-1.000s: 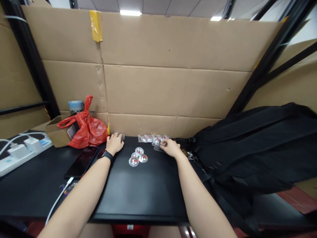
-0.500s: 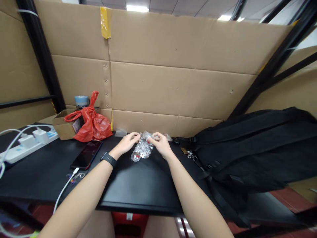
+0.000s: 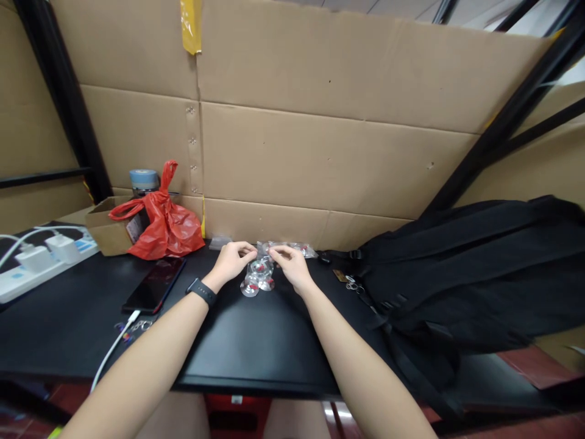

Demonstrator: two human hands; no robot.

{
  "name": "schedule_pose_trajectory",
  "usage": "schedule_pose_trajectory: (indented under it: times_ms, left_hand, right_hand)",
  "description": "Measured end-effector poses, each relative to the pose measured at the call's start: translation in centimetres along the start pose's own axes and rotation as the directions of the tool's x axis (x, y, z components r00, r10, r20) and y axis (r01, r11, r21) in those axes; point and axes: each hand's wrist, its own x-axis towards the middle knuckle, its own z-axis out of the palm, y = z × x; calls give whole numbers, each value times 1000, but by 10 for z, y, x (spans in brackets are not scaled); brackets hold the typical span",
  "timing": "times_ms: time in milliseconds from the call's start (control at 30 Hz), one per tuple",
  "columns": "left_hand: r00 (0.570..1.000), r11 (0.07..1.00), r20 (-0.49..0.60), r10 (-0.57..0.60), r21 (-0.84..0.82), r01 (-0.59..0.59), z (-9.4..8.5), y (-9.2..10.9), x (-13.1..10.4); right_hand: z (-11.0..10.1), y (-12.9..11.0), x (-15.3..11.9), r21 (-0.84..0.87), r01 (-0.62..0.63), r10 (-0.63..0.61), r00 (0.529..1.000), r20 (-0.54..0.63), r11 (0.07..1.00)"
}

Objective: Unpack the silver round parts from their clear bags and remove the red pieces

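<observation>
A clear plastic bag (image 3: 261,267) holding round transparent pieces with red marks is between my hands, over the black table (image 3: 256,341). My left hand (image 3: 234,261), with a dark watch (image 3: 202,292) on its wrist, pinches the bag's upper left edge. The upper right edge is pinched by my right hand (image 3: 291,264). One round clear piece (image 3: 249,286) shows at the bag's lower left; whether it lies inside the bag cannot be made out. Another clear packet (image 3: 301,249) lies behind my right hand by the cardboard wall.
On the left are a power strip (image 3: 13,282), a cardboard box (image 3: 108,230), a red plastic bag (image 3: 167,225), a phone (image 3: 154,286) and a white cable (image 3: 109,353). A black backpack (image 3: 475,268) fills the right side, with keys (image 3: 353,284) beside it.
The view has tilted down slightly. The clear bag now hangs straighter between my hands, and my right hand has shifted a little left, uncovering more of the packet behind it.
</observation>
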Motion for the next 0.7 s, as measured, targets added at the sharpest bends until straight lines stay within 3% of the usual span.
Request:
schedule_pose_trajectory:
  times_ms: [200,400,567,700]
  left_hand:
    - [999,998,-38,-3,-55,0,1,-1,1]
    - [999,993,40,-25,-112,29,7,-14,1]
    - [998,991,-53,-26,-133,19,6,-12,0]
    - [993,983,-107,-46,-185,25,5,-7,1]
  right_hand:
    - [-2,3,0,30,-50,45,991,129,998]
    - [-4,5,3,42,10,-10,1000,-7,999]
    - [-6,3,4,63,62,-51,986,-160,996]
    - [-5,3,4,133,53,-36,991,-125,990]
